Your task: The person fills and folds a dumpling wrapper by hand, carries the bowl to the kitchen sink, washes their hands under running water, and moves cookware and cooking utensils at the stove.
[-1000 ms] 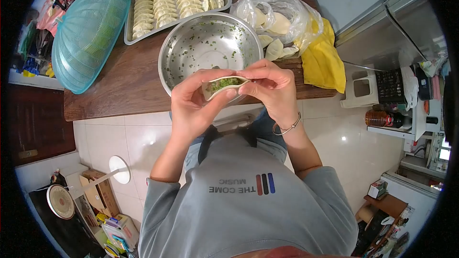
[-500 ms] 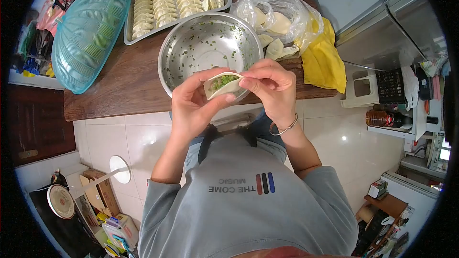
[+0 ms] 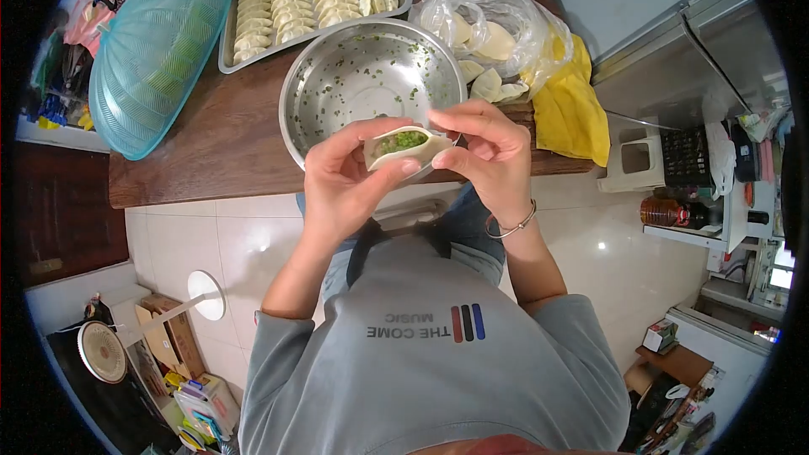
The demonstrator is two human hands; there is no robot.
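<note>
A half-folded dumpling (image 3: 425,152) with green filling showing in its gap is held over the near rim of a steel bowl (image 3: 295,109). Round its left end are the thumb and fingers of my left hand (image 3: 341,173). My right hand (image 3: 489,147), with a bracelet at the wrist, is at the dumpling's right end, thumb and forefinger parted on either side of it. Bits of green cling to the inside of the bowl. Whether my right fingertips touch the dough I cannot tell.
Behind the bowl, a metal tray (image 3: 316,32) holds rows of folded dumplings. Wrappers lie in and beside a clear plastic bag (image 3: 531,21), next to a yellow cloth (image 3: 573,118). A teal mesh food cover (image 3: 156,59) stands at the left of the wooden table (image 3: 211,152).
My right thumb and forefinger have parted from their pinch on the dumpling's right end. The dumpling has shifted slightly right and turned nearer level; my left hand still holds it.
</note>
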